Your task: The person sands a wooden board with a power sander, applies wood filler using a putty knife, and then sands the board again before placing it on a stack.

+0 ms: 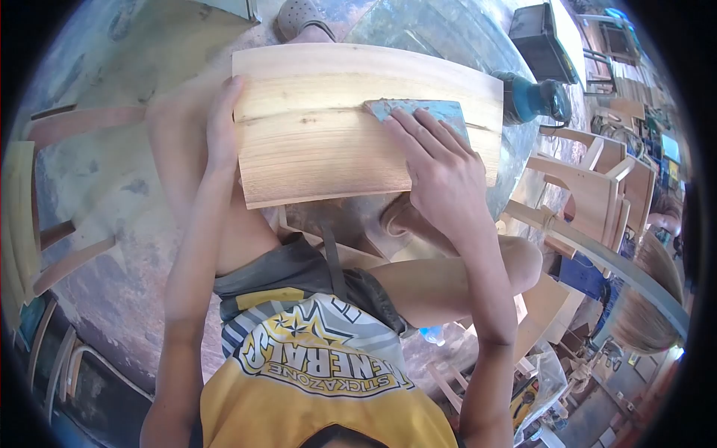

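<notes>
At the far left, curved wooden slats (22, 216) lie on the floor, well apart from you. Your left hand (222, 123) is on the left edge of the wooden board (321, 142). Its fingers (228, 93) lie along that edge and grip it, and the thumb, which is out of sight, is probably hooked underneath. The board lies across your bare knees, grain running side to side, with its far edge towards your sandalled foot (299, 16). A blue-grey sheet of sandpaper (422, 110) lies flat on the right half of the board. Your right hand (441, 168) presses down on the sheet, the fingers (409, 133) stretched out flat and not curled round anything. Just past the board's right end, a teal power sander (534, 101) rests on the floor, not touching the board. Further right stand unfinished wooden chair frames (590, 187), crowded together.
</notes>
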### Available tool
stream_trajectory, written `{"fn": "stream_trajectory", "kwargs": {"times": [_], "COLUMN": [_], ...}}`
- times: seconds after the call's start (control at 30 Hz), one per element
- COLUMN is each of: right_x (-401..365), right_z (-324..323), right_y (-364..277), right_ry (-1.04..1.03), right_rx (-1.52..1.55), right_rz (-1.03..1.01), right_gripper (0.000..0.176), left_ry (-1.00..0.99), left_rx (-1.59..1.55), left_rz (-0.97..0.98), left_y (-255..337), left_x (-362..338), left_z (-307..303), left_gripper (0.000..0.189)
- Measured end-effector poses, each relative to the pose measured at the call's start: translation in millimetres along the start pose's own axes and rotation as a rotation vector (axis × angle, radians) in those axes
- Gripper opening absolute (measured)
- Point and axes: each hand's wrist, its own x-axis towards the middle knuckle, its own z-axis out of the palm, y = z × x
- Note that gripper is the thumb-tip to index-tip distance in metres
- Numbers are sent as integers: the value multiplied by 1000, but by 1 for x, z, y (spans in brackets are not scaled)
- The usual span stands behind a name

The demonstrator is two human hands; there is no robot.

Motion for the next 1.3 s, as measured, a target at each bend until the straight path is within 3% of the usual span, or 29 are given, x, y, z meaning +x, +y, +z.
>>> {"fn": "stream_trajectory", "kwargs": {"times": [0.2,0.27,0.47,0.53,0.63,0.77,0.83,1.03,1.17,1.3], "right_x": [14,18,12,19,27,38,23,19,35,15], "right_z": [-9,-13,-33,-48,-53,-43,-23,-47,-44,-32], "right_y": [-3,-2,-1,4,5,-9,-9,-14,-10,3], "right_ry": [-149,-184,-340,-538,-392,-374,-218,-405,-351,-330], "right_rx": [128,127,198,245,275,181,152,176,116,190], "right_rz": [84,87,69,61,-42,75,4,32,77,-30], "right_gripper": [50,51,57,62,64,64,60,58,62,58], "left_ry": [26,-68,-36,-22,-10,-15,-34,-48,-40,-51], "left_rx": [-83,20,18,28,54,13,6,-12,4,31], "left_rz": [-90,-5,-10,-17,-20,-21,-26,-11,4,9], "left_y": [11,7,9,10,16,11,13,11,11,10], "left_x": [-11,-6,-10,-10,-10,-10,-9,-9,-9,-7], "left_z": [9,4,3,3,6,5,4,5,5,1], "left_gripper": [48,52,56,56,56,56,55,54,53,51]}}
